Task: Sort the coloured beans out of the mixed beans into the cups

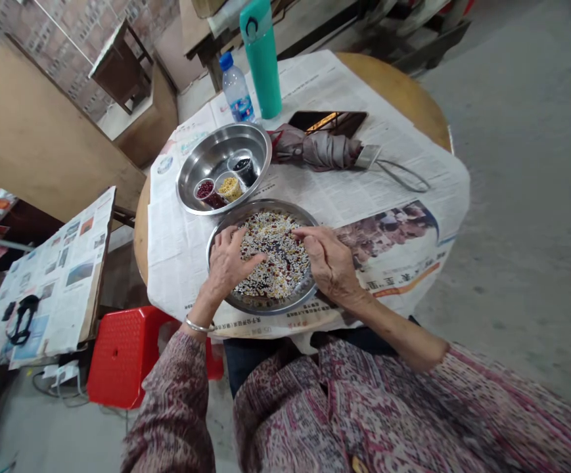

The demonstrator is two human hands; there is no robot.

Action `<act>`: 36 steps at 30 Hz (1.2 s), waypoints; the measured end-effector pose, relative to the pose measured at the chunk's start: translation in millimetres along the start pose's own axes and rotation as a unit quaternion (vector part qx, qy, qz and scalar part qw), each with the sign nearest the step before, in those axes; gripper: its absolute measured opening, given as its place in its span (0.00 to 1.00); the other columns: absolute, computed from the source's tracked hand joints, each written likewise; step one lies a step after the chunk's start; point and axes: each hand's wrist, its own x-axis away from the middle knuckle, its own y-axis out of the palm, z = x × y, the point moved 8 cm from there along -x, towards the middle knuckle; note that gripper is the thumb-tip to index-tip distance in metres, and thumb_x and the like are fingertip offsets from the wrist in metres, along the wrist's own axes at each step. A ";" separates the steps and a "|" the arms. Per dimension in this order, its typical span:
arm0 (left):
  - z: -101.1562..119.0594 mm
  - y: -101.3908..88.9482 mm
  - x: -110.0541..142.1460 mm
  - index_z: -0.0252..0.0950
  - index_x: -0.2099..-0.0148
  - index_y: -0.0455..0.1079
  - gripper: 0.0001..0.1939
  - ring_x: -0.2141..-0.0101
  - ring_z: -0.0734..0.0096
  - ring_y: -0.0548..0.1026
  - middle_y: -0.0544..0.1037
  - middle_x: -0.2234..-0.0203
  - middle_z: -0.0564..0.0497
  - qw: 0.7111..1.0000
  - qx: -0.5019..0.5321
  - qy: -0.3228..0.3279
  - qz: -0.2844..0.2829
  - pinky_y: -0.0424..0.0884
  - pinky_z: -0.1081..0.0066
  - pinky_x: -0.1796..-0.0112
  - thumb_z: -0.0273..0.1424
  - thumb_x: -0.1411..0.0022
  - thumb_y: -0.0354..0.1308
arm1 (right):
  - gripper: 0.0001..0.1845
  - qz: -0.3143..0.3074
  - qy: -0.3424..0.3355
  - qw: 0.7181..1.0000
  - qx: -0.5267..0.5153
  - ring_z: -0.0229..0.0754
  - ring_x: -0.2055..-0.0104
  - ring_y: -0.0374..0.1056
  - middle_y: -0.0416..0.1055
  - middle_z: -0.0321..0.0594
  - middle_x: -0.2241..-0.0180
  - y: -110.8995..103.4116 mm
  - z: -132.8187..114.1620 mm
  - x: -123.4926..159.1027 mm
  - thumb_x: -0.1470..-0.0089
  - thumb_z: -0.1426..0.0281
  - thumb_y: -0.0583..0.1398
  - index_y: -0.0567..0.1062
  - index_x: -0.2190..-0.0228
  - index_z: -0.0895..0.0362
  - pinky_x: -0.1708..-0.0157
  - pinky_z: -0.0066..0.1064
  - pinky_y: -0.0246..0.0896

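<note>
On a newspaper-covered round table (393, 98), a steel pan (265, 307) holds mixed beans (275, 256) directly before a seated person, whose open left hand (226, 263) and half-open right hand (329, 263) rest on the beans, gripping nothing.

1. Mixed grains (278, 256) beneath the fingers (309, 235): partly hidden by them; individual kinds too small to tell.
2. Three small cups (229, 188) beyond the fingers: contents too small to name exactly.
3. Green flask (261, 59), far beyond the fingers: top cut off by the picture's edge.
4. Patterned sleeve (467, 407), right of the fingers: blurred, running off the lower edge.
</note>
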 end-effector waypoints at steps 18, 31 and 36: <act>28.5 8.7 23.1 0.37 0.58 0.73 0.11 0.54 0.63 0.74 0.75 0.60 0.48 0.976 0.007 0.146 -0.164 0.73 0.59 0.46 0.19 0.37 0.53 | 0.18 -0.005 -0.001 1.000 -0.001 0.48 0.53 0.74 0.80 0.44 0.57 0.8 -1.1 -1.9 0.30 0.61 0.50 0.78 0.56 0.52 0.48 0.46 0.68; -2.3 17.4 -3.6 0.37 0.44 0.70 0.19 0.48 0.55 0.72 0.71 0.50 0.43 0.995 0.070 -0.037 -0.055 0.71 0.52 0.43 0.31 0.37 0.66 | 0.17 -0.006 -0.007 1.000 0.012 0.48 0.56 0.75 0.80 0.43 0.59 3.0 1.2 -1.5 0.30 0.61 0.51 0.78 0.57 0.51 0.48 0.47 0.68; 28.8 21.6 -16.6 0.36 0.54 0.74 0.14 0.55 0.63 0.76 0.77 0.60 0.48 0.990 0.116 0.037 -0.073 0.73 0.58 0.46 0.17 0.37 0.54 | 0.17 -0.002 -0.010 1.000 0.014 0.48 0.55 0.75 0.80 0.43 0.59 2.8 1.0 -2.2 0.30 0.62 0.51 0.78 0.58 0.52 0.48 0.47 0.68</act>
